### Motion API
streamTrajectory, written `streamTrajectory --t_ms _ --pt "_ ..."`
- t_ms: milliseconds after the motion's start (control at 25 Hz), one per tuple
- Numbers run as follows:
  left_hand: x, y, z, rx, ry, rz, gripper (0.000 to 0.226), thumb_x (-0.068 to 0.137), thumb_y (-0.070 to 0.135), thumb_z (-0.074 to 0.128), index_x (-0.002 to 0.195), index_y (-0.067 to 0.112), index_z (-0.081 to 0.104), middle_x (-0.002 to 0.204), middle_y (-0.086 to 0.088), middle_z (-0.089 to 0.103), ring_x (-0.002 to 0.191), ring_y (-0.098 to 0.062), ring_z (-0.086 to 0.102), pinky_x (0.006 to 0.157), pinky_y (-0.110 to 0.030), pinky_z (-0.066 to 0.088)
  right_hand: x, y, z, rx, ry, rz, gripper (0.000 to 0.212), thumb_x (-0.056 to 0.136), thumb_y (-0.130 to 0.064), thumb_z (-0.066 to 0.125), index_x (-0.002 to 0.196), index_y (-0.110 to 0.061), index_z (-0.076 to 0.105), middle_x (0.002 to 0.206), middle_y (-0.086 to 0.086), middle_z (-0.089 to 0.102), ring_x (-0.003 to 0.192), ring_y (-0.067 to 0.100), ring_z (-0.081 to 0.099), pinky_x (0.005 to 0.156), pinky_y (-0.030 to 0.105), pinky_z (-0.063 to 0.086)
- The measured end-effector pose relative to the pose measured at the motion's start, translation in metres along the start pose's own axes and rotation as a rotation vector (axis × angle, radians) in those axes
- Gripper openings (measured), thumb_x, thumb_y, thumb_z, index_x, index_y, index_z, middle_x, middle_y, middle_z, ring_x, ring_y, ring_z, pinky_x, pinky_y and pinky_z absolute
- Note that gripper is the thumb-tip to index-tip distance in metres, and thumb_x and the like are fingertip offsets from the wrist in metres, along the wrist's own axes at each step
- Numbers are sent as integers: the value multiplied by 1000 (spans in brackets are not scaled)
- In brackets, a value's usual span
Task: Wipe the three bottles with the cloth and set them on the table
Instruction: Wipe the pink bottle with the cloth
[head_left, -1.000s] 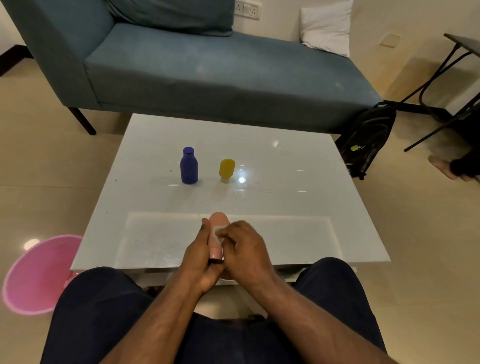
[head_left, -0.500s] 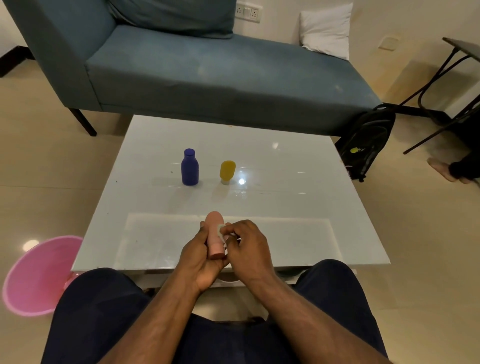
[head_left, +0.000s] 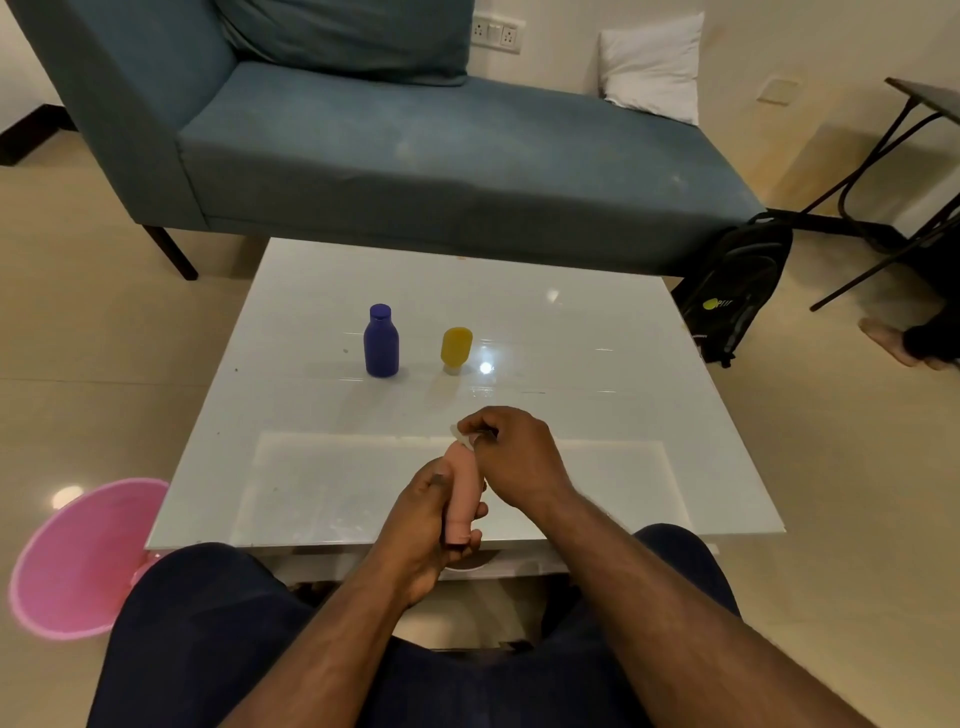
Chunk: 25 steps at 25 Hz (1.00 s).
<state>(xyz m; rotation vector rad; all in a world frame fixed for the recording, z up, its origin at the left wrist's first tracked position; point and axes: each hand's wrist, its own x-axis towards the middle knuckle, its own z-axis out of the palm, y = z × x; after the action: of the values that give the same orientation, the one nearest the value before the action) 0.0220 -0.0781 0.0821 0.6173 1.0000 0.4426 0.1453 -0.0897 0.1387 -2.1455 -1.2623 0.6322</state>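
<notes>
**Pink bottle in hand, cloth at its top**

Pink bottle (head_left: 461, 486) held upright over near edge of bench (head_left: 597, 415), just above the person's lap. Left hand (head_left: 423, 525) has its grip wrapped round the lower body of the bottle, fingers curled behind it, thumb on the near side. Right hand (head_left: 514, 457) sits at the bottle's top end w/ a small white cloth (head_left: 464, 435) pinched between fingertips, cloth touching the top of the bottle. Only a scrap of cloth shows; rest hidden by the fingers.

Farther back, approx. mid-bench: blue bottle (head_left: 381, 341) standing upright, cap on. Just right of it, apart, yellow bottle (head_left: 456, 346), standing w/ its wide rounded end up and narrow end down on the bench. Both well apart from the hands.

Bench top is white and glossy, w/ a light spot reflected right of the yellow bottle.

Beyond the far edge: teal sofa (head_left: 415, 140) w/ white pillow (head_left: 652, 65) at its right end. Black backpack (head_left: 737, 291) on floor right of bench. Pink basin (head_left: 78, 556) on floor at near left. Dark folding-table legs (head_left: 883, 156) at far right; someone's bare foot (head_left: 883, 340) on floor below them.
</notes>
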Motion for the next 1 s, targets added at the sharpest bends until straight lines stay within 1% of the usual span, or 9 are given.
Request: streamTrajectory --t_ms 120,240,320,400,600,680,760,920,1000 --pt "3 -4 0 289 31 144 37 103 48 42 134 31 54 120 -9 66 103 -25 69 70 -34 61 5 -6 -3 -131 -101 -61 28 91 -6 55 114 -17 67 118 1 66 106 16 60 93 24 46" --pt "7 -10 -1 382 28 210 34 103 43 49 135 34 55 131 -2 61 110 -22 65 80 -37 64 3 -7 -6 -216 -124 -111 30 89 -5 59 115 -18 66 117 1 65 103 16 60 91 23 45" --pt "7 -9 -1 205 -9 147 37 106 37 46 140 26 54 136 -5 59 116 -25 64 90 -44 61 6 -4 -12 -185 -76 -101 28 90 -5 55 112 -18 67 116 0 65 103 14 59 86 18 42" --pt "6 -5 -2 9 -66 76 35 108 29 44 140 22 56 133 -10 61 117 -30 65 94 -48 59 9 1 -18 -134 -21 -73 28 92 -5 50 108 -18 69 114 -1 66 101 11 58 80 14 38" --pt "8 -6 -4 -15 -74 37 35 103 12 53 137 18 59 130 -11 61 116 -33 62 88 -45 59 -3 0 -11 -177 -63 -114 24 93 -10 52 107 -19 70 111 -3 67 98 11 59 82 16 41" --pt "9 -6 -6 -64 -75 44 34 102 12 56 135 13 61 125 -16 68 111 -33 65 88 -45 57 -17 1 -1 -195 -39 -150 22 93 -15 54 106 -20 70 108 -3 68 96 10 60 83 18 44" --pt "8 -6 -8 -127 -89 40 32 101 11 56 131 17 65 122 -17 71 111 -34 67 91 -46 56 -30 3 5 -187 -18 -157 21 92 -16 54 105 -21 70 105 -3 69 92 9 59 81 17 45" --pt "5 -2 -7 -196 -85 -33 35 97 3 60 125 24 63 129 -20 59 104 -34 59 82 -44 54 -15 5 0 -77 53 -50 22 94 -14 53 110 -17 69 113 -1 66 99 11 60 88 20 45" --pt "3 -1 -7 -226 -94 -36 36 97 3 60 126 23 62 128 -19 59 105 -33 61 80 -43 53 -6 6 -1 -66 61 -13 22 95 -14 53 111 -16 68 116 1 64 102 14 60 91 24 47"
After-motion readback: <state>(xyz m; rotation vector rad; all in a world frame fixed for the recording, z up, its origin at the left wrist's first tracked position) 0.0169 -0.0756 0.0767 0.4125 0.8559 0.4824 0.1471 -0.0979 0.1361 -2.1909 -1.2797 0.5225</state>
